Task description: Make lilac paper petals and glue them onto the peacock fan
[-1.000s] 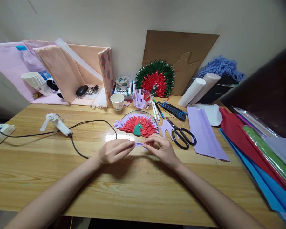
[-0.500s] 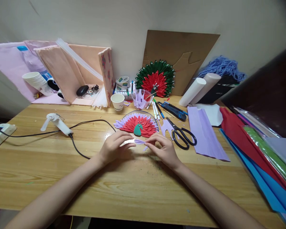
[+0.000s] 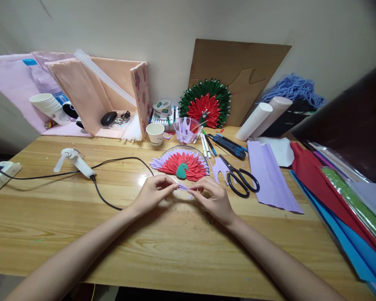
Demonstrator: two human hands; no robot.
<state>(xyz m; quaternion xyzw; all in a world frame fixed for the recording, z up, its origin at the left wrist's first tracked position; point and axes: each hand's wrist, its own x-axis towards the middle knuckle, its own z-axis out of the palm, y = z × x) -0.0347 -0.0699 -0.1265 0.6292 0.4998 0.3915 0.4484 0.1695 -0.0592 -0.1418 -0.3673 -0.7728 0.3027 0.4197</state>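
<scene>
Between my two hands is a small folded strip of purple crepe paper (image 3: 183, 187). My left hand (image 3: 155, 192) pinches its left end, and my right hand (image 3: 213, 198) pinches its right end, fingers closed. Just beyond lies a fan-shaped paper peacock (image 3: 191, 165) with red and purple petals and a green body (image 3: 181, 170), on a clear round base. Black-handled scissors (image 3: 240, 177) rest to the right, beside a cut purple scrap (image 3: 219, 168) and a larger purple crepe sheet (image 3: 271, 179).
A white glue gun (image 3: 78, 162) with a black cord lies left. Behind are a paper cup (image 3: 155, 134), a clear bowl of purple scraps (image 3: 185, 130), markers (image 3: 204, 144) and a blue utility knife (image 3: 228, 147). A finished green-and-red peacock (image 3: 205, 104) leans on cardboard (image 3: 228, 58). Coloured sheets (image 3: 338, 217) lie right.
My left fingers have closed onto the left end of the purple strip; before, they were apart beside it. My right hand keeps its pinch. The view has shifted very slightly.
</scene>
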